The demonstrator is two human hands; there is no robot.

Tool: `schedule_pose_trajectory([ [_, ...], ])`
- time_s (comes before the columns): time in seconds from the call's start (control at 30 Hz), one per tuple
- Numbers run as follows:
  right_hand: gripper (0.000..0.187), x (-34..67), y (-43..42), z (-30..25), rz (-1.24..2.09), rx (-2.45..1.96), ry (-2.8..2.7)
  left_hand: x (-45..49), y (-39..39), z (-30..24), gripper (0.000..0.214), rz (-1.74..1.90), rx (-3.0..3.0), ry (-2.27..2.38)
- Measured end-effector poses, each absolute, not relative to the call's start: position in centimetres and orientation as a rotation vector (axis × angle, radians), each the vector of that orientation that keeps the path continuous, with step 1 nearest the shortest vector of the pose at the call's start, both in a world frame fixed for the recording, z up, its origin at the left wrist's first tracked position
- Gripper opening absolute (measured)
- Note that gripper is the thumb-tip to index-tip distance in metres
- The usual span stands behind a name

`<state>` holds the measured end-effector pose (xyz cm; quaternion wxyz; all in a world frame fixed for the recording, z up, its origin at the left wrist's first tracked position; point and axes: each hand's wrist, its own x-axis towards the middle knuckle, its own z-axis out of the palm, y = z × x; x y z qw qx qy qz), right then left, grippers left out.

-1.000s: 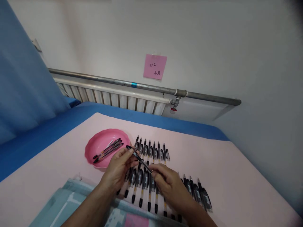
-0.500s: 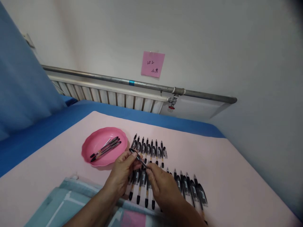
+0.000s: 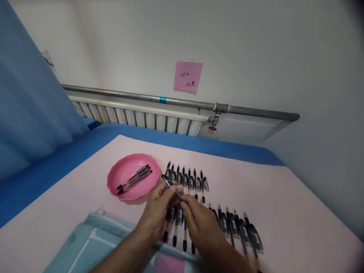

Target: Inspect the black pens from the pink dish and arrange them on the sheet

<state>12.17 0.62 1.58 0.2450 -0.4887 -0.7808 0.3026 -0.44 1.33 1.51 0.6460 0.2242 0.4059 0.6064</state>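
Observation:
Both my hands hold one black gel pen above the pink mat. The fingers of my left hand pinch it near its capped upper end. Its lower end sits between the thumb and fingers of my right hand. Beneath and around my hands, uncapped pens lie in two rows, with clear black-clipped caps beside them: a far row and a near row that my hands and forearms partly cover. To the left, a pink scalloped dish contains several capped pens and a thin white stick.
A folded light-blue cloth lies at the front left edge. The pink mat covers a blue surface. Behind stand a white radiator and a metal pipe. A blue curtain hangs at left.
My left thumb has slid down along the pen, and the pen's upper end looks more upright. The whole scene has shifted slightly right as the camera turned.

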Motion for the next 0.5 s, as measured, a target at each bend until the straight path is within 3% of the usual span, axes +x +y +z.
schedule_pose_trajectory([
  [0.13,0.024,12.6,0.9,1.5,0.816,-1.319,-2.099,-2.6,1.8,2.5,0.026,1.476,0.655,1.080],
  [0.27,0.024,14.0,2.0,1.9,0.700,-1.335,-1.956,-7.2,2.6,4.0,0.026,1.578,1.058,1.651],
  [0.37,0.021,15.7,3.5,1.9,0.594,-1.401,-1.840,-10.0,3.4,3.8,0.019,1.369,1.427,2.060],
  [0.5,0.019,18.3,5.5,1.1,0.421,-1.501,-1.787,-11.2,4.4,1.9,0.012,1.125,1.549,2.197],
])
